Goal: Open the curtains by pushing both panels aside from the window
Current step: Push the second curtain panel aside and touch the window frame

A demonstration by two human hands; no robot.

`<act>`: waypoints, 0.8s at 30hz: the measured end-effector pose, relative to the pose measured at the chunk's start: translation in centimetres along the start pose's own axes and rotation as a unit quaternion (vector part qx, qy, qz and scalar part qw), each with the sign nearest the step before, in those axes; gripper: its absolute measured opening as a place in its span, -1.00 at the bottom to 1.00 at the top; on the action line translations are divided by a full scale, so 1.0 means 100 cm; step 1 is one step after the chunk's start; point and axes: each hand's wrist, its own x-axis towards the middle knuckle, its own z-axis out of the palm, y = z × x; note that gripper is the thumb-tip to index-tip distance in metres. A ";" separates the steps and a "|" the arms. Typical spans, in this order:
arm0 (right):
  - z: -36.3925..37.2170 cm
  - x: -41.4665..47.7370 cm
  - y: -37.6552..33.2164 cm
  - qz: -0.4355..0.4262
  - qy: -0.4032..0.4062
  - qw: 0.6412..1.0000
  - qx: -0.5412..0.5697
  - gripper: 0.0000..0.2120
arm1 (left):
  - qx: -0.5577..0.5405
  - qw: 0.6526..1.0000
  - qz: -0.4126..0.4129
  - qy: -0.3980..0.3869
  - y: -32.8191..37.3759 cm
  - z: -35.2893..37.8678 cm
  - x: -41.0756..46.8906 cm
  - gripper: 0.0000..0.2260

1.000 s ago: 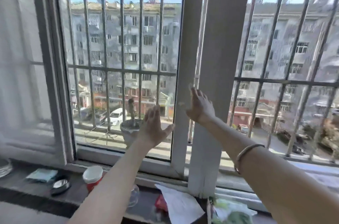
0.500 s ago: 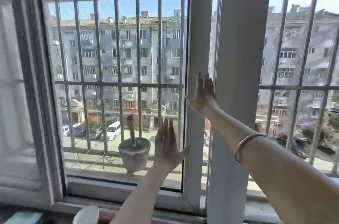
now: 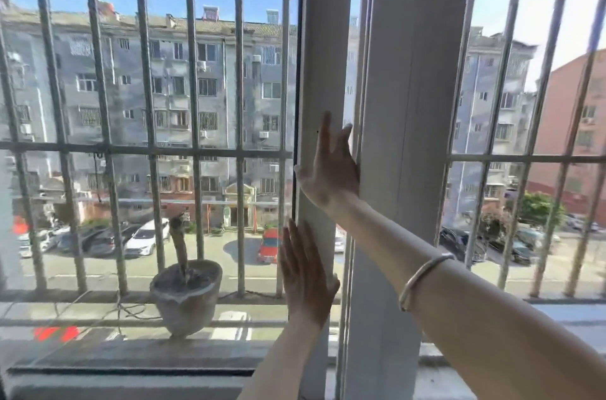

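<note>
Sunlit glass and grey window bars (image 3: pixel 147 71) are filling the view, with apartment blocks and parked cars beyond. Left hand (image 3: pixel 306 275) is lying flat, fingers spread, gripping nothing, against the white window frame (image 3: pixel 323 38). Right hand (image 3: pixel 331 166), above it, is pressing open-palmed there too. A flowerpot (image 3: pixel 185 296) is sitting left of the fingers. Curtains are not showing; no writing is readable.

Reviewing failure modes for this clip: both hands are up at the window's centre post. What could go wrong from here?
1. Both the left hand and the right hand lie flat on the window frame, not on fabric; no curtain shows in this view, so pushing may slide the sash instead.
2. The right hand's fingertips sit at the seam beside the centre post: possible pinch.
3. The bracelet might catch on the frame.
</note>
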 end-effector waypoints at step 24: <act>0.082 0.008 -0.085 -0.120 0.053 0.990 0.047 -0.15 | 0.022 0.999 0.031 0.019 -0.130 -0.042 0.012 0.17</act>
